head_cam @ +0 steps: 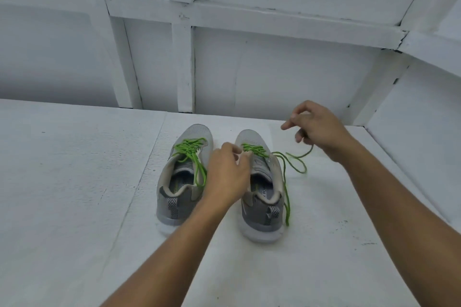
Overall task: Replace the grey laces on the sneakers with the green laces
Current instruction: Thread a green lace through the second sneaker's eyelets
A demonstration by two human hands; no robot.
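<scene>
left-hand sneaker (174,204): grey mesh low-top with a white sole, on the white painted table (74,182), heel toward the camera, toe toward the white panelled wall (274,70).
first green lace (190,147): bright green cord, threaded criss-cross through the left-hand sneaker's eyelets, loose ends draped back across the shoe opening.
right-hand sneaker (259,209): matching grey mesh low-top, just beside the first, parallel and the same way round.
second green lace (296,157): threaded through the front eyelets of the right-hand sneaker. One loose end trailing down the outer side to the table by the heel, the other looping out over the table and up into the right hand.
left hand (228,169): low over the right-hand sneaker, thumb and fingertips curled together, pinching the shoe's inner eyelet edge right beside the lacing.
right hand (319,129): raised above the table, off to the right of both sneakers, fingers curled round the end of the second green lace, index finger stuck out to the left.
</scene>
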